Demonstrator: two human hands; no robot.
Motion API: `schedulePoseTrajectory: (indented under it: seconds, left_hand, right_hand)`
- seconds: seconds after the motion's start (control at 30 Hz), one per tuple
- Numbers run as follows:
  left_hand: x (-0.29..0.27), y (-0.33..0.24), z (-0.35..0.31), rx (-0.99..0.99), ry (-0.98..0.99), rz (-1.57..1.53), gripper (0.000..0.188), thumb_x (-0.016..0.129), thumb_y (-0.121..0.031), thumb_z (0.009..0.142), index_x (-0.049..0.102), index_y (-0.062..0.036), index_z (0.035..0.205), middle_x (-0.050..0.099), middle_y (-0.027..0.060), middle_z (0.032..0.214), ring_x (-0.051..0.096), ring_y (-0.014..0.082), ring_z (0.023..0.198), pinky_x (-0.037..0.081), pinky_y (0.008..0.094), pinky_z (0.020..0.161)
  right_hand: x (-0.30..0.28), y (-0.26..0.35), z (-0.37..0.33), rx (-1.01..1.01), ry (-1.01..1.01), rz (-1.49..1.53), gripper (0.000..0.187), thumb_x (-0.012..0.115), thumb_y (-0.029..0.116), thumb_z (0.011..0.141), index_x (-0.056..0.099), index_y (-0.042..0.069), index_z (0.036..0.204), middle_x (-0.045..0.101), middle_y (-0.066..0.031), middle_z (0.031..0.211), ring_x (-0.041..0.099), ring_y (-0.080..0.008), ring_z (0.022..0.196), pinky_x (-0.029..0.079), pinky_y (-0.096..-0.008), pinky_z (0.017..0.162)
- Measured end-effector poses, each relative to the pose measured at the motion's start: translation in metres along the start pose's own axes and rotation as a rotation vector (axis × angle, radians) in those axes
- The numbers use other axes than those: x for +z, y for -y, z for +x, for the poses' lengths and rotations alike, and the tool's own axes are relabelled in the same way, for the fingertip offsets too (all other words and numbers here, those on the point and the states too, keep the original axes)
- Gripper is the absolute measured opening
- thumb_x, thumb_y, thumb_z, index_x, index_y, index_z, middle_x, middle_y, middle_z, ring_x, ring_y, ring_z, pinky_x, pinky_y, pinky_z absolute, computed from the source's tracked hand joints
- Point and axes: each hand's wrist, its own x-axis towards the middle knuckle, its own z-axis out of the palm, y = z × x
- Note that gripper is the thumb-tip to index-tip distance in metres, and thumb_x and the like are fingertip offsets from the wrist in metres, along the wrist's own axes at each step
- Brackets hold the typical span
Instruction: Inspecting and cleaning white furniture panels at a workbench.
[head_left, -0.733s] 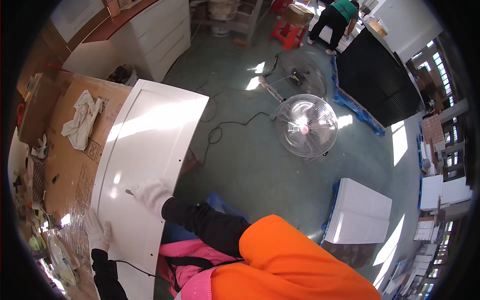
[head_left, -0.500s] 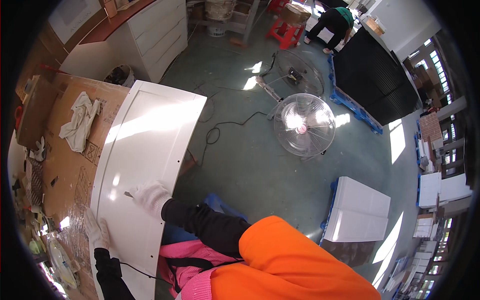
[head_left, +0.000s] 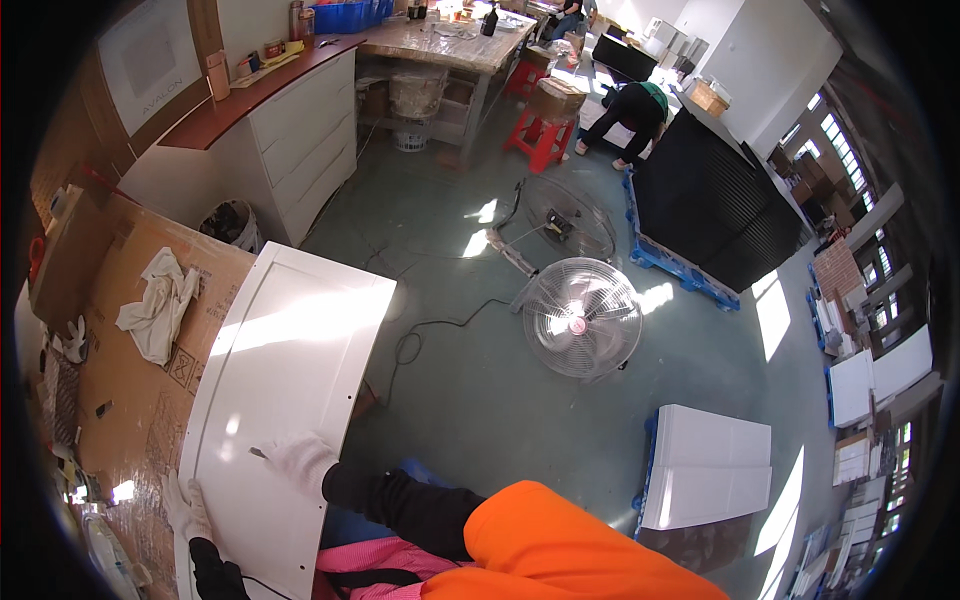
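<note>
A long white panel (head_left: 285, 385) with a raised border and small dark holes along its right edge lies on the cardboard-covered table. Over its middle is my right hand (head_left: 302, 462), in a white knitted glove, closed around a small flat grey blade-like tool (head_left: 259, 453). Only the tool's tip shows, close above the panel; whether it touches cannot be told. My left hand (head_left: 187, 510), gloved too, lies along the panel's left edge with its fingers stretched out. A crumpled white cloth (head_left: 158, 305) is on the cardboard (head_left: 120, 370) beyond it.
Right of the panel stands a round metal floor fan (head_left: 582, 318), with a second fan (head_left: 568, 218) behind it. White panels (head_left: 708, 468) are stacked on a blue pallet at right. Farther off, a co-worker (head_left: 628, 120) bends beside a black stack (head_left: 715, 190). A bin (head_left: 232, 225) stands past the table.
My view has tilted upward, so the far workbench shows and everything sits lower. Both hands stay at about the same places on the panel, the right still holding the tool.
</note>
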Motion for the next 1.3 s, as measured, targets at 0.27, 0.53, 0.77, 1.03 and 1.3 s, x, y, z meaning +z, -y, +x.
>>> schedulePoseTrajectory:
  seconds: [0.27, 0.53, 0.77, 1.03, 1.3]
  left_hand:
    - [0.003, -0.003, -0.002, 0.029, -0.051, 0.04, 0.062, 0.057, -0.045, 0.101, 0.048, -0.011, 0.153, 0.038, 0.0181, 0.163, 0.037, 0.0399, 0.148, 0.03, 0.0497, 0.122]
    - [-0.001, -0.001, 0.0, 0.088, -0.007, 0.036, 0.063, 0.054, -0.041, 0.102, 0.041, -0.0108, 0.156, 0.035, 0.019, 0.165, 0.033, 0.0407, 0.15, 0.028, 0.0497, 0.123]
    - [-0.005, 0.011, 0.012, 0.05, 0.118, -0.049, 0.068, 0.058, -0.035, 0.097, 0.039, -0.0089, 0.158, 0.028, 0.0211, 0.167, 0.025, 0.0397, 0.154, 0.023, 0.0485, 0.126]
    - [-0.005, 0.017, 0.02, 0.015, 0.247, -0.188, 0.074, 0.062, -0.031, 0.094, 0.036, -0.0089, 0.16, 0.022, 0.0212, 0.17, 0.019, 0.0372, 0.157, 0.015, 0.0456, 0.128]
    - [0.003, 0.03, 0.028, 0.023, 0.239, -0.167, 0.075, 0.065, -0.033, 0.093, 0.038, -0.0105, 0.16, 0.022, 0.0207, 0.17, 0.02, 0.0371, 0.157, 0.018, 0.0459, 0.127]
  right_hand:
    - [0.008, -0.004, -0.001, -0.045, -0.143, 0.0, 0.018, 0.054, 0.019, 0.097, 0.065, 0.007, 0.105, 0.072, -0.0149, 0.091, 0.074, -0.0328, 0.085, 0.058, -0.0463, 0.071]
    - [0.019, -0.008, 0.006, -0.019, -0.144, -0.013, 0.019, 0.056, 0.023, 0.098, 0.063, 0.007, 0.105, 0.07, -0.0144, 0.09, 0.073, -0.0331, 0.083, 0.057, -0.0474, 0.069]
    - [0.027, -0.008, 0.005, -0.083, -0.264, -0.052, 0.019, 0.059, 0.025, 0.097, 0.063, 0.008, 0.104, 0.07, -0.0136, 0.09, 0.072, -0.0338, 0.082, 0.057, -0.0474, 0.069]
    - [0.023, -0.011, 0.007, -0.046, -0.191, 0.049, 0.018, 0.057, 0.023, 0.097, 0.064, 0.009, 0.107, 0.07, -0.0148, 0.09, 0.071, -0.0349, 0.082, 0.056, -0.0483, 0.068]
    - [0.033, -0.011, 0.011, -0.032, -0.215, -0.015, 0.017, 0.057, 0.022, 0.097, 0.064, 0.01, 0.107, 0.071, -0.0138, 0.088, 0.072, -0.0347, 0.082, 0.056, -0.0476, 0.068]
